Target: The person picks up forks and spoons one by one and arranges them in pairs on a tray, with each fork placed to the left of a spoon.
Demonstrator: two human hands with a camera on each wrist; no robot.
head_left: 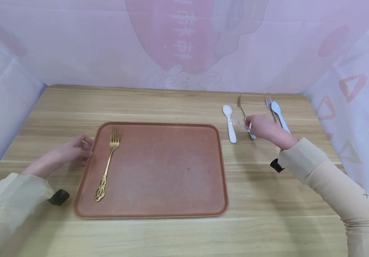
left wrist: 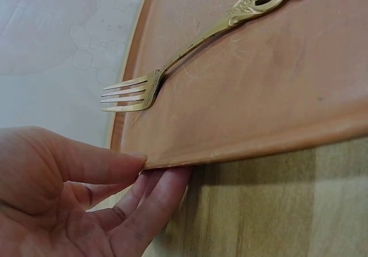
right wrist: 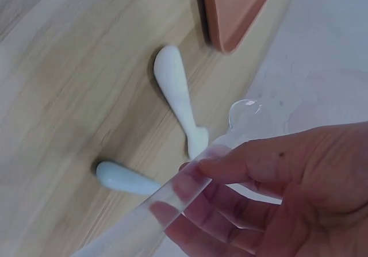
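Note:
A gold fork (head_left: 108,162) (left wrist: 190,50) lies lengthwise on the left part of a brown tray (head_left: 171,171) (left wrist: 259,96) on the wooden table. My left hand (head_left: 75,150) (left wrist: 69,194) pinches the tray's left rim, thumb on top and fingers underneath. Right of the tray, my right hand (head_left: 263,128) (right wrist: 276,194) holds a clear plastic spoon (head_left: 238,123) (right wrist: 190,194) just above the table, its bowl pointing towards the tray. A white spoon (head_left: 229,123) (right wrist: 175,90) lies on the table beside it.
A metal utensil (head_left: 240,103) lies partly under my right hand. Further right lie a metal fork (head_left: 269,103) and a pale spoon (head_left: 279,114). Pink and white sheeted walls (head_left: 184,43) close in the table at the back and both sides.

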